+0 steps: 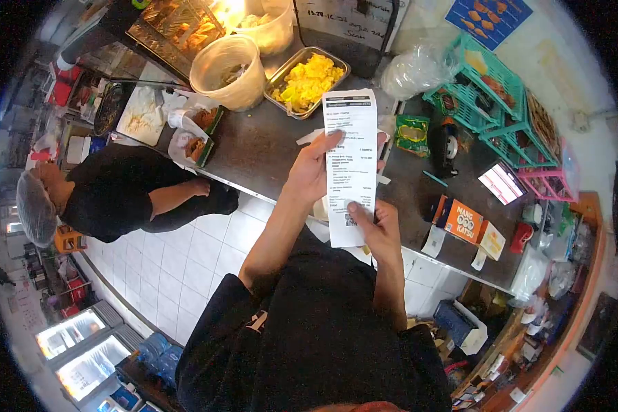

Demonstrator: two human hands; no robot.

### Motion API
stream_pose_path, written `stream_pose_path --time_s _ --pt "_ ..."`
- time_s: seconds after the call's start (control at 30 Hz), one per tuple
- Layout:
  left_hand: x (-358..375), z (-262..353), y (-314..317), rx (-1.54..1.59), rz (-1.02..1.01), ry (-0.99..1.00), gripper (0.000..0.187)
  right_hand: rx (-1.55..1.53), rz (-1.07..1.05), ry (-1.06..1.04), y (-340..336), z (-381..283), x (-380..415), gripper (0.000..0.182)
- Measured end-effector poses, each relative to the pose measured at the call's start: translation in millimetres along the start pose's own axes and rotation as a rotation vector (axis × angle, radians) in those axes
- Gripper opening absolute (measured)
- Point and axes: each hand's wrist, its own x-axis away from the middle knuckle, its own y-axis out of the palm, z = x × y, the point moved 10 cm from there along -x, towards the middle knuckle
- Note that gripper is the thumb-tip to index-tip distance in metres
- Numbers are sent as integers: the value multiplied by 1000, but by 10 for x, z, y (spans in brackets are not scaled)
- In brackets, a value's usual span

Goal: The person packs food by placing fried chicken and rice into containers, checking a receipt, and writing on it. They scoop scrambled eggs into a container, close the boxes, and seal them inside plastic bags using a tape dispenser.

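A long printed paper receipt (352, 165) is stretched upright in front of me, above the counter's front edge. My left hand (312, 168) grips its left side, thumb over the print and fingers behind the paper. Lower down, my right hand (381, 232) pinches the right edge near a small QR code, the thumb on the front. Beyond the receipt's top stands a metal tray (273, 94) of yellow scrambled-egg-like food (312, 77). To the right of the receipt lies a green packet (413, 132).
On the dark counter (254, 147) stand a translucent tub (221, 69), an orange "Mang Katsu" box (462, 223), a lit screen (501, 182) and teal baskets (484, 103). Another person (120, 192) in black with a hair net stands at the left beside food boxes (204, 141).
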Motion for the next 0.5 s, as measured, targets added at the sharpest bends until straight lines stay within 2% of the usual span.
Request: stream_pose_path --time_s 0.07,0.23,0.3,0.4,0.47,0.5 --pt "-1 242 1 -7 -6 11 56 9 17 -153 158 -202 -134 19" --pt "-66 883 25 115 -91 -46 57 33 -8 -119 656 -410 -518 20" --pt "-108 1112 -41 -1 -48 -23 57 30 8 -91 799 -461 -642 23" --pt "-230 1191 -138 109 -47 -90 56 133 41 -83 861 -535 -743 24" --pt "-263 1078 -317 107 46 -180 56 51 47 23 839 -442 -640 27" --pt "-267 965 -552 87 137 -232 56 58 48 -32 796 -371 -585 29"
